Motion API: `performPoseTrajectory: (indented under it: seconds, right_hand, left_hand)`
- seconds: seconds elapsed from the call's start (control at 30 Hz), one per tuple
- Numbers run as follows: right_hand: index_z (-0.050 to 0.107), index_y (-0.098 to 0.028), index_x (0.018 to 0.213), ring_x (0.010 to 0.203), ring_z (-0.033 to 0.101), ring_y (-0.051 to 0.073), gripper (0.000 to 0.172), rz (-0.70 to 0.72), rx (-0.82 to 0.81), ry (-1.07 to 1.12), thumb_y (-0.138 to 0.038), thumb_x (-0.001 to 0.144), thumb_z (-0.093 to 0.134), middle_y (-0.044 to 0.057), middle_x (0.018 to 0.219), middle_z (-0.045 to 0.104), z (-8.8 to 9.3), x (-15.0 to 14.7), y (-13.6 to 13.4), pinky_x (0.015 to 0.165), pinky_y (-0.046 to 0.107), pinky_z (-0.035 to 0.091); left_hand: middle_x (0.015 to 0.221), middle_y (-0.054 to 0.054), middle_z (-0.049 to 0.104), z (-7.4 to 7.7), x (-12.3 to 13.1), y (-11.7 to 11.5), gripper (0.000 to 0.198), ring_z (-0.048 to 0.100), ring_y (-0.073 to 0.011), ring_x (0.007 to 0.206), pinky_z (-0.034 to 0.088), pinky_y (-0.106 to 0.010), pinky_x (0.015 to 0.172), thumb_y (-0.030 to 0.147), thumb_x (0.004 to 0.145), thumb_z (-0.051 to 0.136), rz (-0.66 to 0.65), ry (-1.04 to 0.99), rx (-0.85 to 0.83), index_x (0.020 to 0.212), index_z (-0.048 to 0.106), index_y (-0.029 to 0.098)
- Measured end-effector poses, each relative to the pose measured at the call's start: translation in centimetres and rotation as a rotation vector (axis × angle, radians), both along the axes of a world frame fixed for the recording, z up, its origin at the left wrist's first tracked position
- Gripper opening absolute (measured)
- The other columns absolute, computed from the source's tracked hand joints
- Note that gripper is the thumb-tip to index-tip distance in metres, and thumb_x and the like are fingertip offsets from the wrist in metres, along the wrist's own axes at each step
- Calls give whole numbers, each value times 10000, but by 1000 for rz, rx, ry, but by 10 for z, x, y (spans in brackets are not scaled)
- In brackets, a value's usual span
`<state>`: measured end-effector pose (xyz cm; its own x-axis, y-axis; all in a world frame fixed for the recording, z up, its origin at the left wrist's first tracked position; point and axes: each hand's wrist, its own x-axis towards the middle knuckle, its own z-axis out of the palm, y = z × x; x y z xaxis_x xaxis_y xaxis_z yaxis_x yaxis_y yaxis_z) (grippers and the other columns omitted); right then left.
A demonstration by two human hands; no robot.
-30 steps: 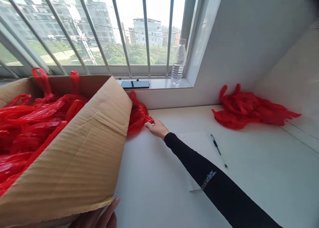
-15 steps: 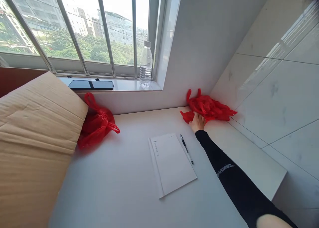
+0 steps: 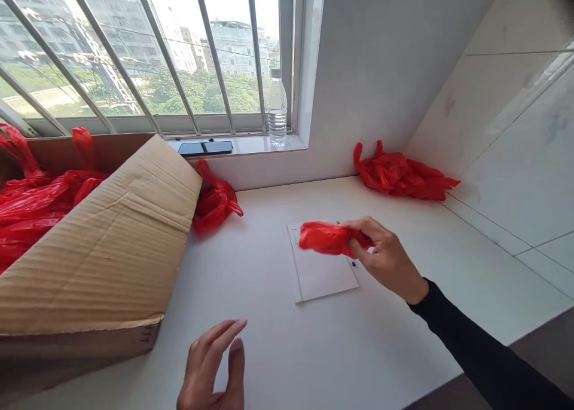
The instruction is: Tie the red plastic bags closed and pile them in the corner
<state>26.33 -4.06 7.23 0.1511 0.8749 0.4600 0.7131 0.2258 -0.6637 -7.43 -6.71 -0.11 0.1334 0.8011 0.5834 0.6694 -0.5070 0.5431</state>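
My right hand (image 3: 385,257) is closed on a crumpled red plastic bag (image 3: 329,239) and holds it above a white sheet of paper (image 3: 320,272) on the white counter (image 3: 287,338). My left hand (image 3: 215,365) hovers at the bottom of the view with its fingers spread and nothing in them. A pile of red bags (image 3: 403,174) lies in the far right corner against the wall. Another red bag (image 3: 215,198) sits beside the open cardboard box (image 3: 103,248), which holds several more red bags (image 3: 36,204).
On the window sill stand a water bottle (image 3: 277,108) and a dark phone (image 3: 205,147). Window bars run across the back. Tiled wall closes the right side, and the counter's front edge drops off at the lower right.
My right hand went from the bag beside the box to the corner pile, then came back over the paper holding one red bag. My left hand has let go of the box flap.
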Motion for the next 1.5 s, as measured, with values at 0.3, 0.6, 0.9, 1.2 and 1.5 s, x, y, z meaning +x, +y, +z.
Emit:
performPoseTrajectory:
  seconds: [0.3, 0.6, 0.9, 1.2, 1.5]
  right_hand:
    - [553, -284, 1328, 1095, 622, 234, 439, 478, -139, -71, -91, 933, 537, 70, 1181, 672, -37, -81, -92, 964, 458, 539]
    - [612, -269, 1125, 973, 623, 236, 200, 359, -221, -142, -165, 967, 550, 31, 1000, 696, -47, -59, -116, 988, 504, 479]
    - [566, -262, 1019, 952, 598, 203, 166, 367, -162, -141, -116, 957, 519, 5, 958, 657, -43, -73, -124, 1118, 535, 367]
    - [570, -307, 1071, 1043, 622, 261, 116, 269, -295, 47, -317, 959, 594, 35, 1049, 680, -43, -73, -130, 1087, 563, 404]
    - [569, -304, 945, 928, 621, 250, 60, 168, -275, 40, -325, 991, 537, 20, 917, 662, -44, -67, -123, 972, 522, 491]
  left_hand:
    - [1138, -69, 646, 7, 39, -41, 323, 578, -238, 1113, 560, -423, 912, 99, 953, 505, -400, 70, -213, 1208, 582, 282]
    - [1238, -26, 626, 4, 29, -61, 509, 526, -203, 1212, 497, -398, 1005, -21, 927, 369, -344, -21, -360, 1230, 604, 314]
    - [930, -3, 676, 23, 44, -63, 79, 554, -209, 962, 435, -394, 882, 171, 974, 589, -346, 129, -266, 976, 625, 241]
    - [924, 8, 661, 24, 35, -59, 95, 598, -175, 905, 475, -321, 795, 249, 1010, 545, -263, -118, -421, 983, 634, 266]
    - [944, -21, 657, 20, 22, -60, 221, 615, -226, 904, 465, -327, 639, 452, 988, 530, 38, -148, -546, 926, 631, 266]
